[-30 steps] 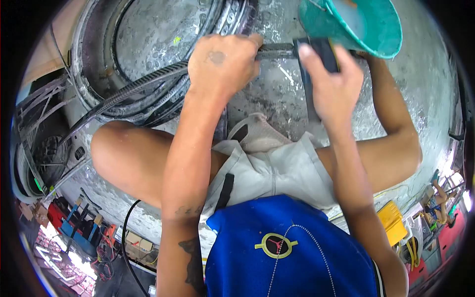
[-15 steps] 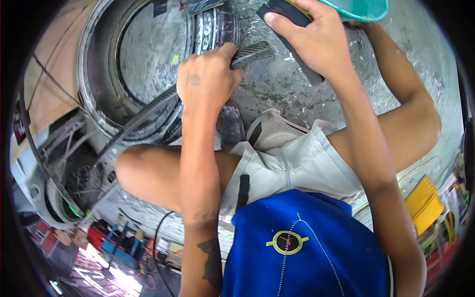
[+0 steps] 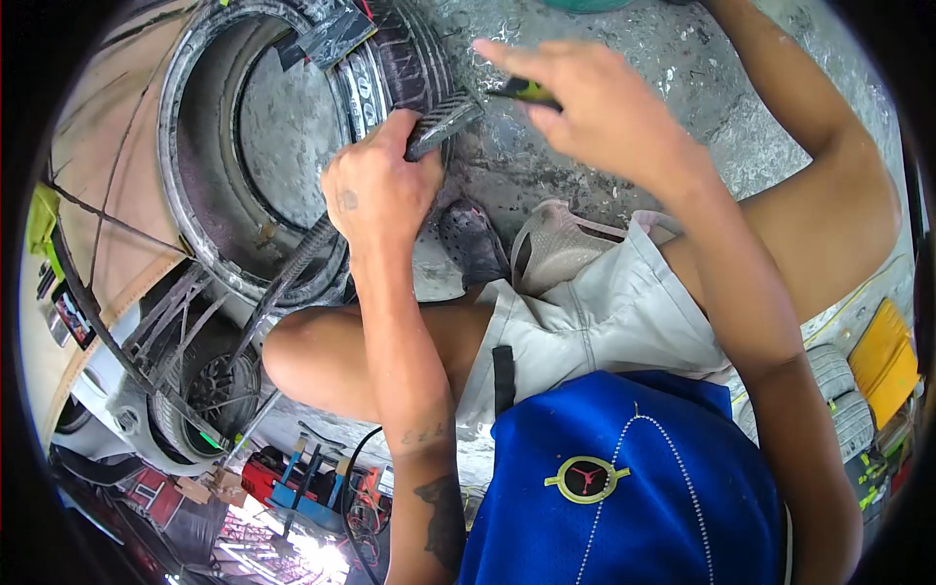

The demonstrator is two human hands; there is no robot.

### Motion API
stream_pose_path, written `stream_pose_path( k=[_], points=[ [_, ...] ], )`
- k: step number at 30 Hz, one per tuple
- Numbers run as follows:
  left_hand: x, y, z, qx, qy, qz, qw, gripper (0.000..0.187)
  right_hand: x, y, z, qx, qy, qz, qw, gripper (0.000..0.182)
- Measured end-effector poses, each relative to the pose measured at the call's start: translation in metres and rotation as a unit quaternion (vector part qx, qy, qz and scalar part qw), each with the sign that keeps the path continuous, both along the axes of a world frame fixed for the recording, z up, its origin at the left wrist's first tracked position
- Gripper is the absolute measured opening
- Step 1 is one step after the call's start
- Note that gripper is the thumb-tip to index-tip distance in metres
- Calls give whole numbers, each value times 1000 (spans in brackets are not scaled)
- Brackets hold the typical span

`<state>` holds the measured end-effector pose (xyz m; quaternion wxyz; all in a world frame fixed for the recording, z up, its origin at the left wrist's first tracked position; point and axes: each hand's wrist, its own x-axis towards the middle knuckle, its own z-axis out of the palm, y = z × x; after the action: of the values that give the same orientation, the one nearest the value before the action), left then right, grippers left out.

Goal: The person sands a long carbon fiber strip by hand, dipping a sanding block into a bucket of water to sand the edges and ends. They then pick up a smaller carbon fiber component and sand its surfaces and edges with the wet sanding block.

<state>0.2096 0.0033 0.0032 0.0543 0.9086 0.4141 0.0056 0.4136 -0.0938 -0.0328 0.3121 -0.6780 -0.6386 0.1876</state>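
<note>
My left hand (image 3: 382, 185) is closed around a dark textured strip (image 3: 447, 123), whose end sticks out past the thumb toward the right. The strip's other part runs down-left beside a large tire (image 3: 180, 146) that lies on the wet grey floor. To the right, my right hand (image 3: 595, 107) grips a small black and yellow-green tool (image 3: 526, 92), its dark tip pointing toward the strip's end, with the index finger stretched out above it. The tool is partly hidden by the fingers. Dark sheets (image 3: 336, 37) rest on the tire near the top.
A teal basin (image 3: 587, 4) shows at the top edge. A dark shoe (image 3: 472, 242) stands near my legs. A wheel (image 3: 210, 385) and a metal frame are at the left, tools and a blue rack (image 3: 310, 497) at the lower left, a yellow panel (image 3: 882, 363) at the right.
The dark block in my right hand is gone from view, and that hand now holds the small tool. My left hand and the strip have shifted slightly left. The basin shows less.
</note>
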Motion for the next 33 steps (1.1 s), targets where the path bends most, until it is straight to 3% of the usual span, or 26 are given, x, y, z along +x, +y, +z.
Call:
stream_pose_path(
  k=[2, 4, 6, 8, 9, 11, 12, 14, 16, 18, 19, 24, 27, 33],
  points=[
    [0, 2, 0, 1, -1, -4, 1000, 24, 2, 6, 12, 65, 67, -42, 995, 40],
    [-2, 0, 0, -2, -2, -1, 1000, 23, 5, 7, 44, -81, 318, -98, 940, 22],
    [0, 1, 2, -9, -2, 0, 1000, 23, 2, 8, 31, -67, 326, -74, 940, 28],
    [1, 0, 3, -9, -6, 10, 1000, 24, -8, 16, 7, 88, 400, -20, 912, 21],
    [2, 0, 3, -9, -5, 15, 1000, 24, -10, 15, 7, 86, 395, -14, 914, 21],
    [1, 1, 3, -14, -14, 18, 1000, 24, -20, 14, 24, -52, 404, -97, 908, 32],
    [0, 1, 2, -19, -17, 15, 1000, 23, -24, 10, 26, -56, 397, -88, 912, 32],
    [-2, 0, 4, -31, -26, 21, 999, 22, -32, 1, 22, 53, 244, -143, 958, 23],
    [-1, 3, 3, -40, -34, 19, 998, 22, -33, 2, 21, 64, 227, -142, 961, 18],
    [-3, 2, 0, -21, -39, 10, 999, 21, -31, 14, 15, 168, 147, -101, 970, 18],
    [-2, 2, 2, -22, -25, 11, 999, 22, -32, 24, 8, 180, 161, -97, 965, 19],
    [-2, 7, 4, -29, -7, 25, 999, 23, -33, 6, 23, 151, 128, -85, 977, 17],
    [-4, 2, -1, -27, -16, 8, 999, 23, -30, 12, 20, 206, 9, -36, 978, 21],
    [-5, 5, 0, -55, -6, 31, 998, 33, -37, -4, 22, 181, 33, -39, 982, 29]
  ],
)
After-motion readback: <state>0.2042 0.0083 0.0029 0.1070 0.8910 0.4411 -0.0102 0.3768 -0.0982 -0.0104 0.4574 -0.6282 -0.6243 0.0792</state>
